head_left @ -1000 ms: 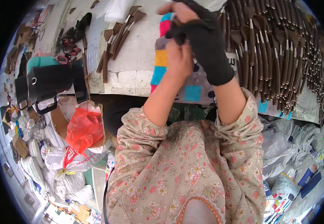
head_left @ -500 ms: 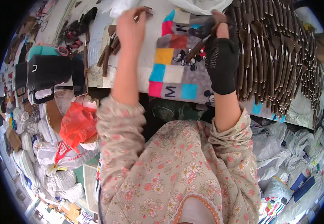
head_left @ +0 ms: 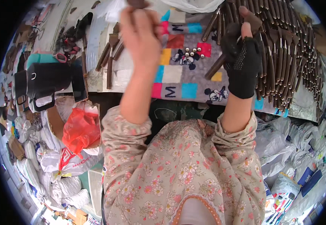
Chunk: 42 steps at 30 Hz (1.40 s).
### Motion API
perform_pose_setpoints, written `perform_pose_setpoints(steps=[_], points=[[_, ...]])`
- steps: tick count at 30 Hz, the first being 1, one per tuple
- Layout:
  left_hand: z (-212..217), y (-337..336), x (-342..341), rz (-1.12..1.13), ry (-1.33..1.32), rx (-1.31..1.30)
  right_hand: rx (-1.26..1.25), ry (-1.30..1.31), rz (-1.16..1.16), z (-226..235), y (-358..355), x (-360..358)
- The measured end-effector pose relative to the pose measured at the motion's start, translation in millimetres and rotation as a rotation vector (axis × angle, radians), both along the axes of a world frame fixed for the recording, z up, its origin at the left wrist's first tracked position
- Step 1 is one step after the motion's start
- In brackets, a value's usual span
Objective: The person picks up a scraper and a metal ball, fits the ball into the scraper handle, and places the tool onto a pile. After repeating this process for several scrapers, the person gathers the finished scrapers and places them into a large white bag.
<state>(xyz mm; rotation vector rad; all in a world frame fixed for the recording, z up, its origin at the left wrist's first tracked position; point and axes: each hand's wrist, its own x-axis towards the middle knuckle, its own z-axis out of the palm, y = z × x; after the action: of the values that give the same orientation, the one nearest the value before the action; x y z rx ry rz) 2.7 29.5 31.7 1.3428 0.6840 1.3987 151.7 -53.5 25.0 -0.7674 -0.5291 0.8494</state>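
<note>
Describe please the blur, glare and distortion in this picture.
In the head view, the left hand is motion-blurred, the gloved right hand sharper; silver balls glint there; the same view's rim bends the surroundings, corners black, lower left overexposed.

You extend both forearms (head_left: pixel 138 97) forward, your bare left hand (head_left: pixel 142 35) back upward with its fingers blurred, your right hand (head_left: pixel 241 58), in a black open-fingered glove (head_left: pixel 242 77), curled closed with exposed digits pointing away from you.
</note>
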Motion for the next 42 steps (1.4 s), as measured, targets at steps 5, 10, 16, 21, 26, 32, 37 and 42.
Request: perform_pose_setpoints(steps=[5,10,16,21,26,32,37,42], points=[[-46.6,1.5,40.0,-0.198,-0.07,0.051,-0.1,-0.263,0.035,34.7,31.8,-18.2],[-57.9,-4.8,49.3,-0.072,-0.047,0.051,-0.187,-0.356,0.258,25.8,52.5,-19.9],[-85.7,-4.5,44.1,0.172,0.175,0.413,-0.093,-0.812,0.069,-10.8,45.8,-26.0],[-100.5,-7.0,35.9,0.118,0.113,0.397,-0.048,-0.685,0.118,-19.9,42.2,-40.0],[-56.4,-9.2,-29.3,0.413,0.604,0.228,-0.068,-0.448,0.194,-3.7,30.1,-35.7],[-66.5,19.4,-138.5,0.639,1.39,0.091,-0.086,-0.697,0.244,-12.0,16.9,-31.2],[-58.2,29.4,-137.0,0.604,1.254,0.185,-0.063,-0.615,-0.001,-2.2,7.1,-25.0],[-8.9,-6.4,-43.1,0.32,0.181,-0.055,-0.032,-0.554,-0.298,8.6,-4.6,15.9]])
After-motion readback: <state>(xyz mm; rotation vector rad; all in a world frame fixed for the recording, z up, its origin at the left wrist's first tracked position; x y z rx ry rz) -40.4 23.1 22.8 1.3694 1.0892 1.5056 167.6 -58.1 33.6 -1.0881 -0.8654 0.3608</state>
